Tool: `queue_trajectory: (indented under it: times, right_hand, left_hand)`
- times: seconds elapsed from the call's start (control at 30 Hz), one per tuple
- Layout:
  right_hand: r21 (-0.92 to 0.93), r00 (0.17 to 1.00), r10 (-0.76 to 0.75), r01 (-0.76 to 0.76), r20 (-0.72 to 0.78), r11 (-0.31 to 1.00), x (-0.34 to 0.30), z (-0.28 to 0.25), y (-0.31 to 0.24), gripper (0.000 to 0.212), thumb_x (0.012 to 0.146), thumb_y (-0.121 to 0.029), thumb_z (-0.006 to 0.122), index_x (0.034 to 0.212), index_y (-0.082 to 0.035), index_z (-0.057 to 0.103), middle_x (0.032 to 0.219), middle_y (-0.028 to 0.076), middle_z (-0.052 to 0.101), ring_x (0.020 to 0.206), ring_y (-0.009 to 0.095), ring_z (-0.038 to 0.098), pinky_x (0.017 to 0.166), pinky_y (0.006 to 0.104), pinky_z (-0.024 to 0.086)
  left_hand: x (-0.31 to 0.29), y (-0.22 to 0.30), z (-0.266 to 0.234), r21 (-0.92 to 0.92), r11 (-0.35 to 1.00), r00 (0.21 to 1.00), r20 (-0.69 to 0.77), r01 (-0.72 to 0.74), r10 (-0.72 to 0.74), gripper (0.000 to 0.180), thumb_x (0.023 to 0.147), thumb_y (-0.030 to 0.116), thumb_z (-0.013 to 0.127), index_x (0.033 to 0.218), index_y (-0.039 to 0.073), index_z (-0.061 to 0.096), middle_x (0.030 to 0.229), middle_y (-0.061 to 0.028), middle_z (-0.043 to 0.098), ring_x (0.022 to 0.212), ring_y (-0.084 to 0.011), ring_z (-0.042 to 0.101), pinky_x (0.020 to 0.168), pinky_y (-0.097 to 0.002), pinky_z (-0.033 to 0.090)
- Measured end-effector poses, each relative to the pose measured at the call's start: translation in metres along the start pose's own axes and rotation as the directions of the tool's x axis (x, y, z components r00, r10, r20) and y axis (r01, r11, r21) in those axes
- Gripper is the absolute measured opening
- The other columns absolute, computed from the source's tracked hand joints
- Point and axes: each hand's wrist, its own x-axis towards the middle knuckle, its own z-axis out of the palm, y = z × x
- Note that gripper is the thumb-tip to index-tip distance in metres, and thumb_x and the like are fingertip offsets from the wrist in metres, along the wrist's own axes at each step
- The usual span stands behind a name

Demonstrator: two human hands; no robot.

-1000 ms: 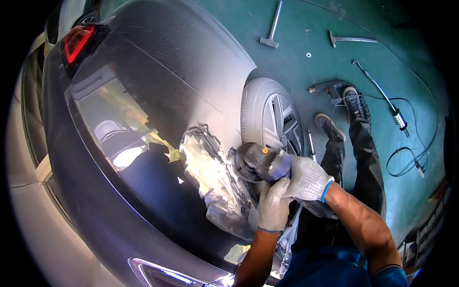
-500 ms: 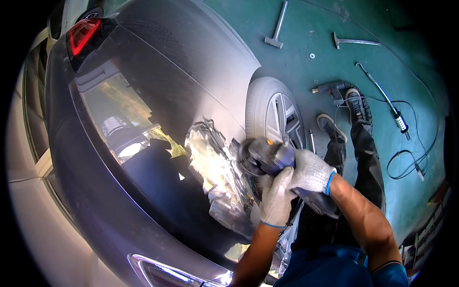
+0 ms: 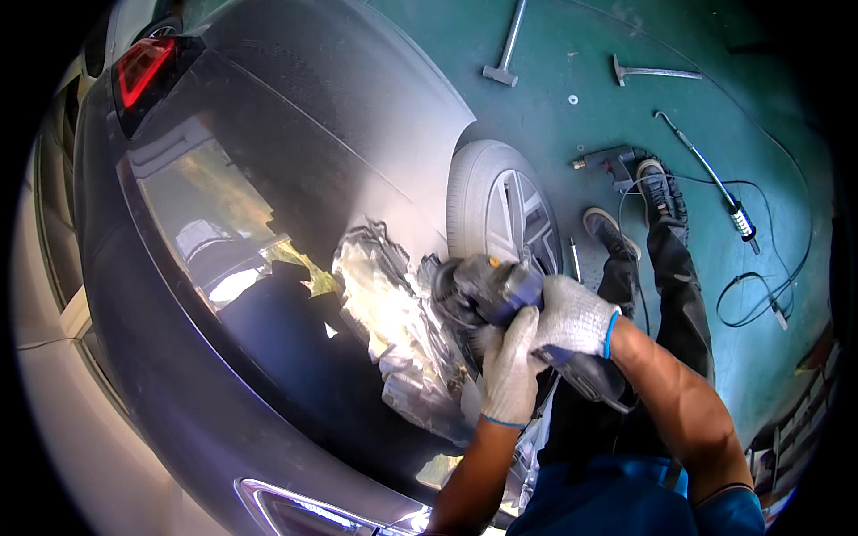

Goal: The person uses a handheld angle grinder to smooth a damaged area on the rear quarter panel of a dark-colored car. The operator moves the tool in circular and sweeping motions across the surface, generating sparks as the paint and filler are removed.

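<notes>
A dark angle grinder (image 3: 497,288) is held in front of the car's rear side, its round head turned toward the panel. My gloved left hand (image 3: 511,368) grips it from below, close to the head. Around its body wraps my right hand (image 3: 576,314), also in a white knit glove. Beside the head, the dark car panel (image 3: 295,161) has a ragged, crumpled bare patch (image 3: 393,317) that shines pale and silvery. Whether the disc touches the panel cannot be made out, since the head hides that spot.
A dusty wheel (image 3: 490,201) stands beyond the grinder. On the green floor lie a hammer (image 3: 508,45), another hammer (image 3: 657,71), a slide-hammer-like puller (image 3: 710,174), a corded gun-shaped tool (image 3: 612,163) by my shoes, and a loose cable (image 3: 760,277). A red tail light (image 3: 145,70) is at far left.
The whole view has shifted slightly, so the car and floor tools appear a little farther left. Both hands keep their hold on the grinder, which stays beside the bare patch.
</notes>
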Motion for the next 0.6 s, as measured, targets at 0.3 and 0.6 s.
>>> queue_trajectory:
  times: [0.3,0.6]
  right_hand:
    - [-0.086,1.0,0.008,-0.01,-0.026,0.996,0.009,-0.001,0.004,0.06,0.062,-0.039,0.084,0.099,0.007,0.071,0.09,0.031,0.071,0.09,0.047,0.071,0.079,0.0483,0.057]
    - [-0.001,0.999,-0.031,0.031,-0.042,1.0,0.006,-0.006,-0.004,0.059,0.065,-0.042,0.086,0.094,0.008,0.071,0.084,0.03,0.071,0.084,0.045,0.073,0.076,0.0472,0.057]
  left_hand:
    - [0.014,-0.003,-0.003,-0.107,0.994,0.997,0.074,-0.002,0.01,0.054,0.096,0.025,0.071,0.142,0.003,0.054,0.134,-0.013,0.061,0.121,-0.0279,0.063,0.099,-0.0455,0.055]
    - [0.018,-0.006,-0.008,-0.002,1.0,0.999,0.046,-0.013,0.013,0.051,0.099,0.033,0.068,0.136,0.0,0.058,0.127,-0.0144,0.064,0.116,-0.0262,0.066,0.098,-0.0429,0.055]
